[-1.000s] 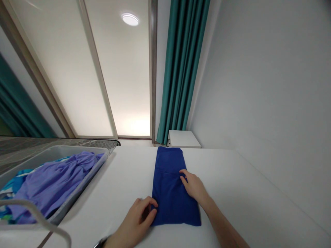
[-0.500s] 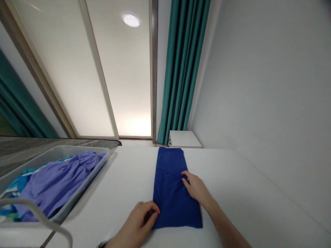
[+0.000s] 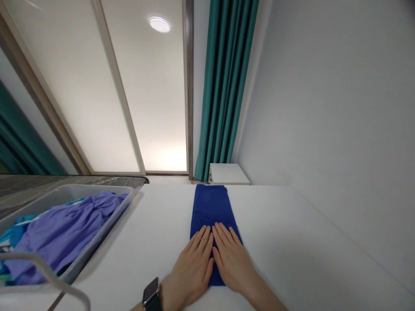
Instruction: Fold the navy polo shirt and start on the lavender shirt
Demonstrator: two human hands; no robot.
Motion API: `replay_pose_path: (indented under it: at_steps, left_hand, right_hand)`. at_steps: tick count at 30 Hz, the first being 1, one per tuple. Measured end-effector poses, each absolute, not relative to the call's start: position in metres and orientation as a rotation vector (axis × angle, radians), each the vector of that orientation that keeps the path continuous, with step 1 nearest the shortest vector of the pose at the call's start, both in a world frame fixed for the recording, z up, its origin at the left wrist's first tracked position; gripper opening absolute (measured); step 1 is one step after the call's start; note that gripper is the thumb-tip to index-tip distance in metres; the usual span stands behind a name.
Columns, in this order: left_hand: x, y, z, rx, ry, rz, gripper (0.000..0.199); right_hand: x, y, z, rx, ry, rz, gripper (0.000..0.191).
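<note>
Folded blue garment (image 3: 210, 207), long narrow strip, lying mid-way along white table (image 3: 292, 242). Left hand (image 3: 191, 272) and right hand (image 3: 231, 261) side by side on near end, palms down, fingers spread, flat and apart from any grip (inner edges almost touching). Smartwatch (image 3: 151, 294) on left wrist. Off to left, gray plastic tray (image 3: 74, 188) holding crumpled lilac garment (image 3: 61, 233). Beyond table, teal curtain (image 3: 223, 86) and white cabinet (image 3: 228, 174).

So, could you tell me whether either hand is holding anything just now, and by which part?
Nothing is gripped: the left hand and right hand lie flat on the near end of the folded blue garment.
</note>
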State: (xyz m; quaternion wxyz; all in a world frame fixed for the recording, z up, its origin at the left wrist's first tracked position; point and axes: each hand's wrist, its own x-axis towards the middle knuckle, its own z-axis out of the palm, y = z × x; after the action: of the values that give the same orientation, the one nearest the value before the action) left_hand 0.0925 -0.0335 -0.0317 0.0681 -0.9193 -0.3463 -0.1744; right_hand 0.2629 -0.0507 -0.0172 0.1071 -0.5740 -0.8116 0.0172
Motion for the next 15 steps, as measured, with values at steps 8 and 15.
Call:
replay_pose_path:
  at_steps: [8, 15]
  left_hand:
    - [0.0925, -0.0381, -0.0359, -2.771, -1.096, -0.491, 0.060]
    - [0.0922, -0.0371, -0.0350, -2.780, -1.094, -0.513, 0.060]
  right_hand:
    - [0.2658, -0.0496, -0.0143, -1.684, -2.419, 0.090, 0.053]
    - [0.2685, -0.0494, -0.0167, -1.661, -2.439, 0.043, 0.052]
